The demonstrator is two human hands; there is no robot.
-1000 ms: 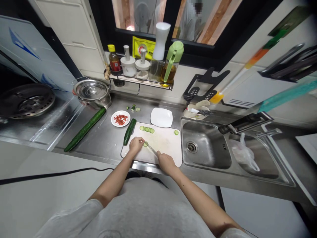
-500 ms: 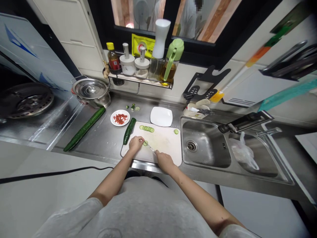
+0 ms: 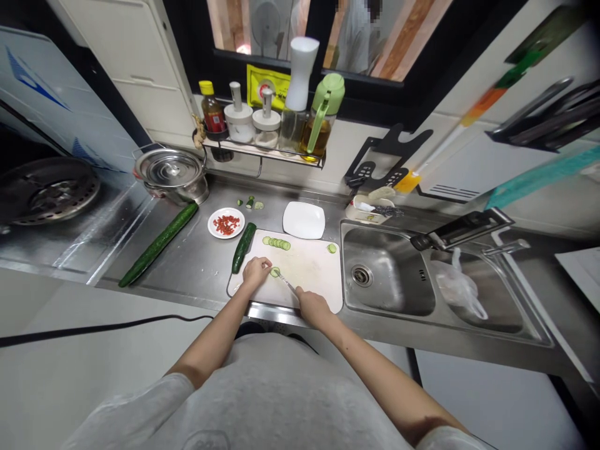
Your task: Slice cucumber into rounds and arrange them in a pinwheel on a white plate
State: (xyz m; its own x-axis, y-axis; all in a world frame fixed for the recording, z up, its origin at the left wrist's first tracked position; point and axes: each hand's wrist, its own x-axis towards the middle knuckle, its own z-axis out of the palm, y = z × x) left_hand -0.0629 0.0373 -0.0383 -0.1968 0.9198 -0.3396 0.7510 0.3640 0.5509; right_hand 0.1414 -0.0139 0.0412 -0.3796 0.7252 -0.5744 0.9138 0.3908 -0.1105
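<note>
A white cutting board (image 3: 309, 284) lies in front of me. My right hand (image 3: 315, 307) grips a small knife (image 3: 287, 284) by its handle, the blade pointing left with its tip at a single cucumber slice (image 3: 275, 272). My left hand (image 3: 257, 271) is over the board's left part, fingers bent and drawn together beside that slice; whether they pinch anything is too small to see. Overlapping cucumber slices (image 3: 277, 243) form a row toward the board's far edge, and a few more slices (image 3: 332, 248) lie at its far right corner. A cut cucumber (image 3: 244, 249) rests along the left edge.
Behind the board are a white plate (image 3: 304, 220), a dish of chopped red pieces (image 3: 225, 223) and cucumber ends (image 3: 250, 202). A long cucumber (image 3: 159, 244) and a lidded pot (image 3: 173, 172) stand left. The sink (image 3: 389, 281) adjoins on the right. A seasoning rack (image 3: 267, 153) hangs behind.
The knife has turned slightly, its tip now at the slice. Both hands stay nearly in place; the whole view has shifted a little.
</note>
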